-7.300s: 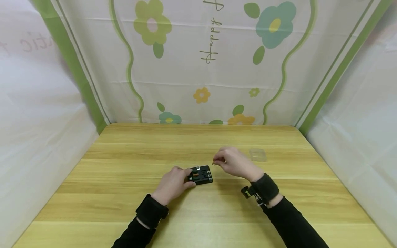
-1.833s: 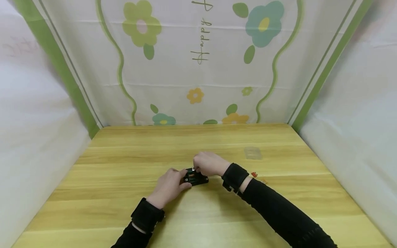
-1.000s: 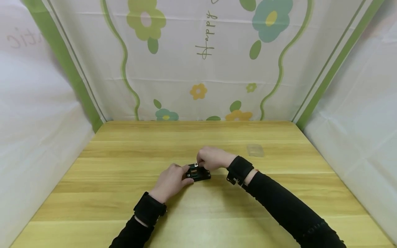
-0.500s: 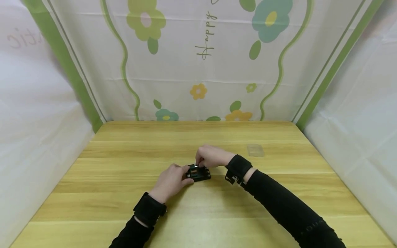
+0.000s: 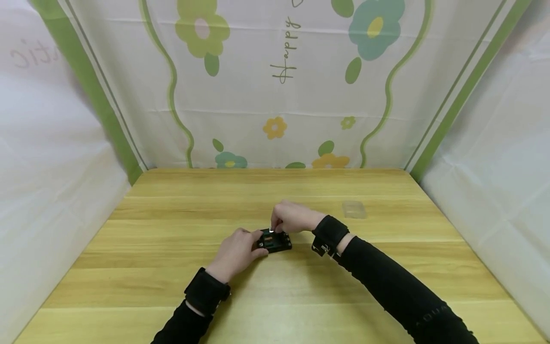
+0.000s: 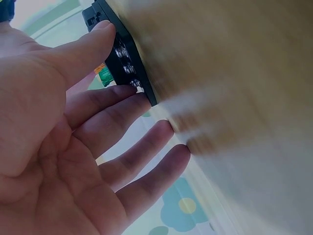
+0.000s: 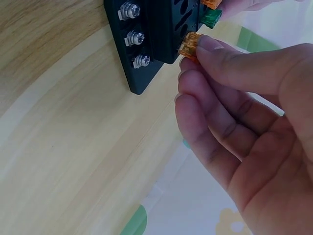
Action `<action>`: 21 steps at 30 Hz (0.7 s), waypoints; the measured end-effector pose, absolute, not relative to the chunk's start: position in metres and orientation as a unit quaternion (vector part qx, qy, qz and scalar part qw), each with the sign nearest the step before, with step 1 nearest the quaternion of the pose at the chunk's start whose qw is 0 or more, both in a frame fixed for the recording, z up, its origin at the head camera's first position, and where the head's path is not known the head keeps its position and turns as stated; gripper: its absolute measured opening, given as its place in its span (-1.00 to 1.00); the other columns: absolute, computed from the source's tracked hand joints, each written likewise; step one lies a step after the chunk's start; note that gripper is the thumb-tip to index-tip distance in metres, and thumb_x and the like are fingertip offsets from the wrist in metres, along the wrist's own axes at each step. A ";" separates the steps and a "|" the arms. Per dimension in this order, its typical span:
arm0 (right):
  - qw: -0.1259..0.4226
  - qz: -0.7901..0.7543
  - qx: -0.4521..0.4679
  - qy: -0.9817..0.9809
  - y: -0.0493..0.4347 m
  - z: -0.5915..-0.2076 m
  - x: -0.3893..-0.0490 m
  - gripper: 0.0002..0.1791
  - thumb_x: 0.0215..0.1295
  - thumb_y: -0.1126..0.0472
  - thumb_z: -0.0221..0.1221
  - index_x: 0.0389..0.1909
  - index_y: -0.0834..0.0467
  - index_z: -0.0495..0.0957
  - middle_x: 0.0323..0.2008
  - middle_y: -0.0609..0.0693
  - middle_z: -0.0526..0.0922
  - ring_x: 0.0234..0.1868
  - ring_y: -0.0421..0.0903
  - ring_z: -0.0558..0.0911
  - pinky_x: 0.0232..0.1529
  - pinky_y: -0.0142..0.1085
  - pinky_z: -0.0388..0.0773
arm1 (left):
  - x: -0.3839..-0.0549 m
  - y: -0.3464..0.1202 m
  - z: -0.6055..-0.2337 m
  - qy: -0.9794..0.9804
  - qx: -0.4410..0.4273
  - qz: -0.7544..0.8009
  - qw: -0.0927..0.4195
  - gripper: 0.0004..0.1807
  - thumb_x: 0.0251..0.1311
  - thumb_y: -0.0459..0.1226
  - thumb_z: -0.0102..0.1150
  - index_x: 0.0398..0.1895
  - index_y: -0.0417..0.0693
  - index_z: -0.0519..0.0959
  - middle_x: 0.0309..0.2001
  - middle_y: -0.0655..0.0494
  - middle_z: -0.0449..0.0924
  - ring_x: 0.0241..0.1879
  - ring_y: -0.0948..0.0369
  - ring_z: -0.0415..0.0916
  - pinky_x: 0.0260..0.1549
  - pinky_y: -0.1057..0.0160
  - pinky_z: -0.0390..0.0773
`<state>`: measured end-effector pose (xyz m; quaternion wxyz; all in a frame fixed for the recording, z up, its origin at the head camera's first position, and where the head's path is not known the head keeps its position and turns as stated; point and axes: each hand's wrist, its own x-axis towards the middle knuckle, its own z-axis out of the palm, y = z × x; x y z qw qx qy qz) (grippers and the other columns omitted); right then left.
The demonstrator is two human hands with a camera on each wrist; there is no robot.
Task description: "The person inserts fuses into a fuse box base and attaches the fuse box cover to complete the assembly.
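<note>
Wooden tabletop (image 5: pixel 129 267), orange piece (image 7: pixel 188 46) perhaps half-hidden

– You have before you a wood-grain tabletop (image 5: pixel 150 286), yes?
– Yes, and behind its far edge you face a white printed curtain (image 5: pixel 245 86). On it you can read the word "Happy" (image 5: pixel 287 52), turned sideways.
– Which flowers do you see there?
– You see a yellow-green flower (image 5: pixel 203 29), a large teal flower (image 5: pixel 375 27) and, lower, a small orange flower (image 5: pixel 275 128) between wavy green lines (image 5: pixel 172 91).
– And at your sides?
– You have white fabric walls (image 5: pixel 494 162); the left one bears faint letters (image 5: pixel 41 52).
</note>
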<state>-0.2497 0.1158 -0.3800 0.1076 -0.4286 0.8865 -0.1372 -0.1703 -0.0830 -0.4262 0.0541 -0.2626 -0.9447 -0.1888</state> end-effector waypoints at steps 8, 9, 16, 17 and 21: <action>0.098 -0.133 -0.436 0.884 0.115 -0.382 -0.250 -0.83 0.22 0.46 0.30 -0.35 0.13 0.78 -0.37 -0.09 0.72 -0.34 -0.24 0.66 -0.30 -0.42 0.57 | -0.171 -0.084 -0.426 -0.944 -0.263 -0.193 0.053 -0.69 0.16 -0.07 0.40 -0.16 -0.05 0.65 -0.32 -0.01 0.62 -0.22 -0.01 0.56 -0.41 0.09 0.51; 0.097 -0.133 -0.438 0.884 0.115 -0.382 -0.249 -0.83 0.21 0.46 0.30 -0.35 0.14 0.78 -0.37 -0.09 0.72 -0.34 -0.23 0.66 -0.30 -0.42 0.57 | -0.171 -0.084 -0.427 -0.944 -0.263 -0.193 0.053 -0.69 0.16 -0.07 0.40 -0.15 -0.06 0.65 -0.32 -0.01 0.62 -0.22 -0.01 0.56 -0.41 0.09 0.51; 0.081 -0.136 -0.448 0.880 0.116 -0.386 -0.249 -0.82 0.19 0.48 0.30 -0.36 0.16 0.78 -0.38 -0.06 0.73 -0.34 -0.21 0.67 -0.30 -0.42 0.57 | -0.172 -0.083 -0.428 -0.945 -0.262 -0.190 0.056 -0.67 0.16 -0.05 0.39 -0.12 -0.04 0.66 -0.30 -0.01 0.64 -0.21 -0.01 0.57 -0.40 0.08 0.53; 0.080 -0.136 -0.447 0.880 0.116 -0.386 -0.249 -0.82 0.19 0.48 0.30 -0.35 0.16 0.78 -0.38 -0.07 0.73 -0.34 -0.21 0.67 -0.30 -0.42 0.57 | -0.172 -0.083 -0.429 -0.945 -0.262 -0.190 0.057 -0.67 0.16 -0.06 0.39 -0.11 -0.04 0.66 -0.30 -0.02 0.64 -0.21 -0.02 0.57 -0.40 0.08 0.53; 0.078 -0.137 -0.446 0.881 0.117 -0.386 -0.249 -0.83 0.20 0.47 0.30 -0.34 0.16 0.78 -0.38 -0.08 0.73 -0.34 -0.22 0.67 -0.30 -0.43 0.57 | -0.172 -0.083 -0.430 -0.945 -0.261 -0.188 0.059 -0.63 0.16 -0.05 0.39 -0.06 -0.06 0.66 -0.27 -0.04 0.65 -0.20 -0.02 0.57 -0.40 0.07 0.53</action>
